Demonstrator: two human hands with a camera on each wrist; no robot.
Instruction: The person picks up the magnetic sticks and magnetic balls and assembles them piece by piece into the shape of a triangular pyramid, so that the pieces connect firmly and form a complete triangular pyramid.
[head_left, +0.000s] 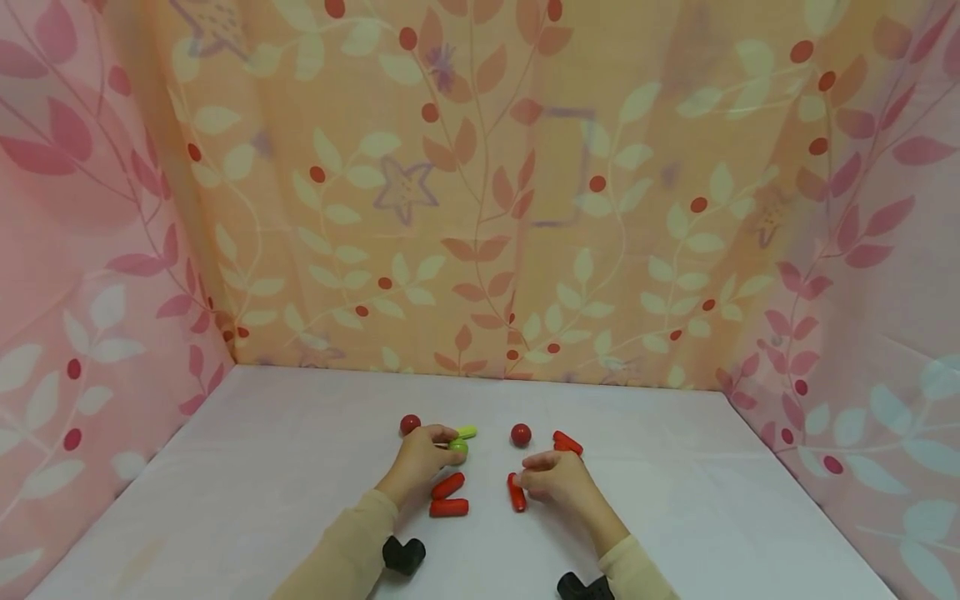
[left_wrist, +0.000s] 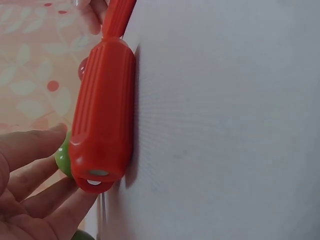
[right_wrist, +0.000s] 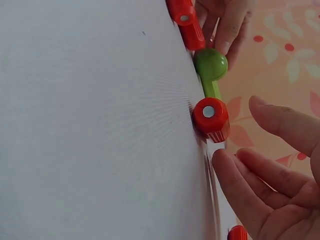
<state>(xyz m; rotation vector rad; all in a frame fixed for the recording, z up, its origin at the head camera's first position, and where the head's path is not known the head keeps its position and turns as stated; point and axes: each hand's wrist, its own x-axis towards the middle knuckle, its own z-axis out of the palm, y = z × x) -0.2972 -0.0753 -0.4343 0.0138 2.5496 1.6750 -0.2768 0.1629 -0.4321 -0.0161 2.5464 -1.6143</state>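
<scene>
My left hand [head_left: 422, 458] is at a green ball [head_left: 458, 448], with thumb and index finger on either side of it. A light green stick [head_left: 467, 432] lies just beyond. In the left wrist view a ribbed red stick [left_wrist: 104, 105] partly hides the green ball [left_wrist: 63, 157] from sight. My right hand [head_left: 558, 477] is beside another red stick [head_left: 517, 493] on the table. In the right wrist view, the thumb and fingers of the right hand [right_wrist: 285, 175] stand apart near the red stick's [right_wrist: 212, 117] end.
Two red sticks [head_left: 449, 507] lie nearer the left forearm. Beyond the hands are a red ball [head_left: 521, 435], another red ball [head_left: 410, 425] and further red stick pieces [head_left: 567, 442]. Black objects [head_left: 403, 556] show by the sleeves. Patterned cloth walls [head_left: 480, 192] enclose the white table [head_left: 300, 442].
</scene>
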